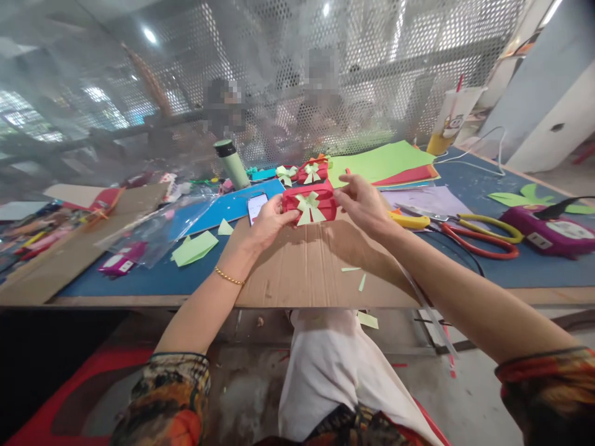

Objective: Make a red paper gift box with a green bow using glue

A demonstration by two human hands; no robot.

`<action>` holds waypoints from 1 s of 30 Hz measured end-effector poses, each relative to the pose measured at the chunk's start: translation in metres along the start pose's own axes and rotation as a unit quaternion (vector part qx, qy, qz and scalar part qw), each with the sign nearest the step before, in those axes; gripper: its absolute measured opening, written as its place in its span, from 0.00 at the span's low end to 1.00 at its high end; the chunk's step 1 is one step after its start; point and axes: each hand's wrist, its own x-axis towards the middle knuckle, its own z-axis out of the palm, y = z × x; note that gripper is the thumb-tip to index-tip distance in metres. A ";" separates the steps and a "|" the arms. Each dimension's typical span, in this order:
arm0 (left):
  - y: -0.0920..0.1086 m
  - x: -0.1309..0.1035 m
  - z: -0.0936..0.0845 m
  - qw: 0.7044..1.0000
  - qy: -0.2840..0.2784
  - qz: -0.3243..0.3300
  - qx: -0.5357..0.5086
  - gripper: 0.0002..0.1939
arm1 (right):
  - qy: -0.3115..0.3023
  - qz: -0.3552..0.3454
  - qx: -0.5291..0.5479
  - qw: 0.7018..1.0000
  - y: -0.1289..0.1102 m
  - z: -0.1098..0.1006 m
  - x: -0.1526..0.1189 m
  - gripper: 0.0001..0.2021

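A red piece (326,197) with a pale green bow (310,209) on its front is held above the brown cardboard. My left hand (271,222) grips its left side, thumb near the bow. My right hand (361,201) is at its right edge, thumb and fingertips close together against it; the index finger is bent near a small red bit. Just behind it lie two more red pieces with pale green bows (285,174) (312,173).
A phone (256,207) and green bottle (232,165) stand left of centre. Scissors (483,238), a yellow-handled tool (409,220) and a purple device (548,229) lie right. Green sheets (381,162) are behind; a drink cup (452,121) stands back right.
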 end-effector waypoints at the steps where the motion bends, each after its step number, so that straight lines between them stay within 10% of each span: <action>1: 0.000 0.000 0.001 1.000 0.011 -0.004 0.010 0.27 | 0.028 -0.051 -0.053 0.997 0.000 -0.002 0.000 0.16; 6: 0.003 -0.005 0.012 0.999 0.028 0.001 0.036 0.22 | 0.027 -0.202 -0.207 0.957 -0.007 0.001 -0.004 0.11; 30: 0.002 -0.011 0.020 0.999 -0.002 0.022 0.035 0.22 | -0.006 -0.172 -0.238 0.956 -0.009 0.007 -0.009 0.15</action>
